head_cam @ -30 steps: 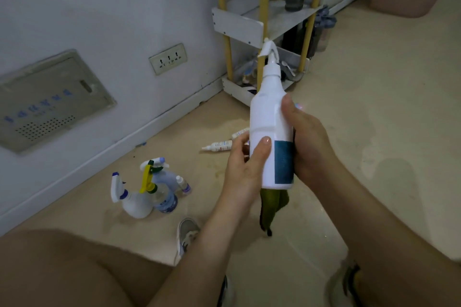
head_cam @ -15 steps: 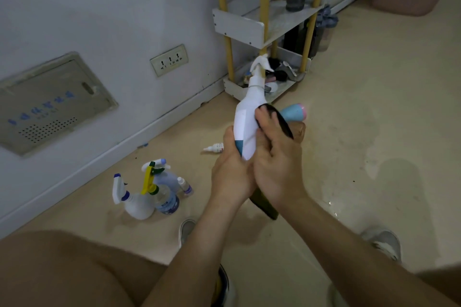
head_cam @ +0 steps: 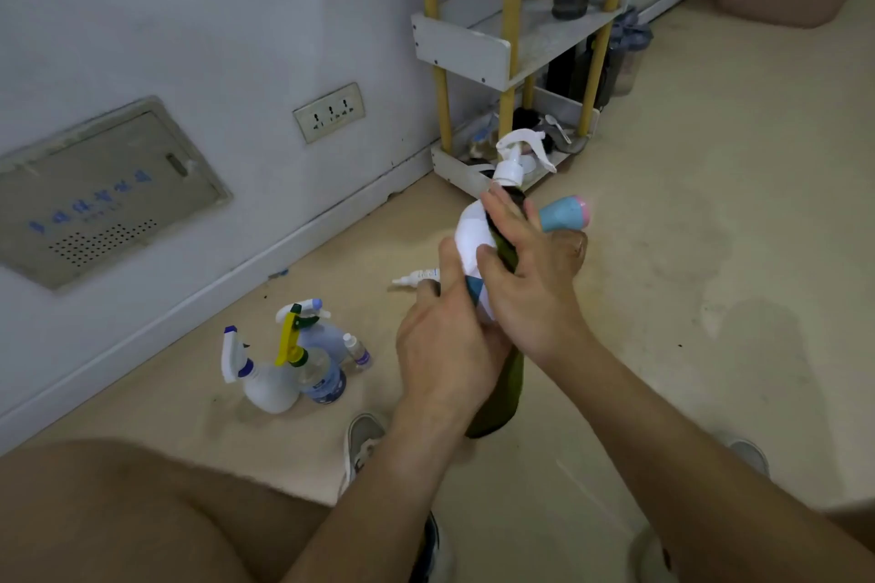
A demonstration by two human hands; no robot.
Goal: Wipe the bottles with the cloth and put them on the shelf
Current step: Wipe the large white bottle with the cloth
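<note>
White spray bottle (head_cam: 471,237) is being held tilted above the floor (head_cam: 710,251), near the shelf (head_cam: 461,45); left hand (head_cam: 445,346) fingers (head_cam: 452,270) are gripping its base, right hand (head_cam: 530,289) fingers (head_cam: 502,215) are clamping green cloth (head_cam: 504,388) against its body.

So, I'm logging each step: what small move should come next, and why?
Probably slide the right hand, pressing the green cloth, along the white spray bottle toward its neck; the left hand grips the base, and white surface there lies uncovered.

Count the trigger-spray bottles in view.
4. The white bottle in the left hand and right hand; three clustered on the floor: blue-trigger bottle, yellow-trigger bottle, pale bottle behind them. The shelf may hide more.
</note>
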